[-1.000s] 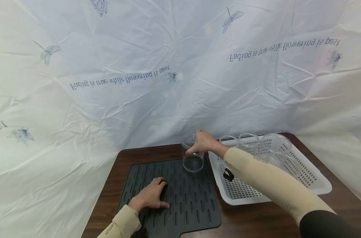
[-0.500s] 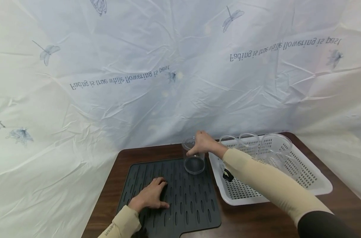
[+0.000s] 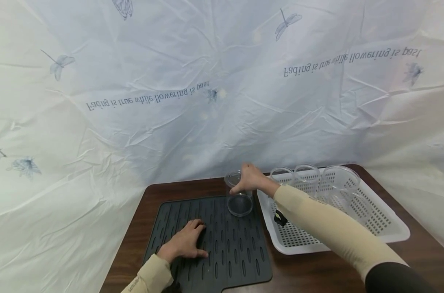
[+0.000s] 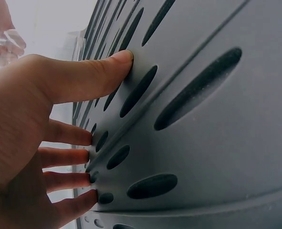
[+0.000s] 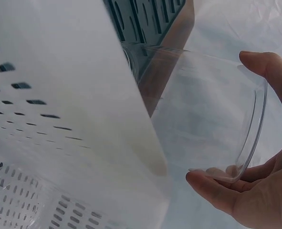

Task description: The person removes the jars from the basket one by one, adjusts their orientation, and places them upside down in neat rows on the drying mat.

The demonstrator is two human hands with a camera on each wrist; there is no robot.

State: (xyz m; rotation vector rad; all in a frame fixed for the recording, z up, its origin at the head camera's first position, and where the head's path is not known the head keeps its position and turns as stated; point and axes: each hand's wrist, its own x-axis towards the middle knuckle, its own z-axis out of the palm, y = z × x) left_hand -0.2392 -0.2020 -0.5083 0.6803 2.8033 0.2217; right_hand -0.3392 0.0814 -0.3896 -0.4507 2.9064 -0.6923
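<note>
1. As far as the views show, you have one clear cup (image 3: 238,205) outside the basket (image 3: 399,234), at the far right corner of the dark mat (image 3: 231,250). I judge this placing as nearly done: the cup's lower end is over or on the mat, but I cannot tell whether it touches.
2. Your right hand (image 3: 250,179) pinches the cup near its upper rim, thumb against fingers, so release is not yet done.
3. Your left hand (image 3: 186,240) holds nothing; its fingers spread loosely, with the tips against the left-middle part of the mat.
4. The other clear cups (image 3: 307,176), at least four, sit in the basket to the right of the mat, with neither hand on them. If they count too, most of the work is left.
5. The basket's near wall stands just beside the cup, and your right sleeve (image 3: 328,219) crosses above the basket, hiding part of it.
6. The brown worktop (image 3: 288,270) shows around the mat; a printed white sheet (image 3: 152,61) hangs beyond it.
</note>
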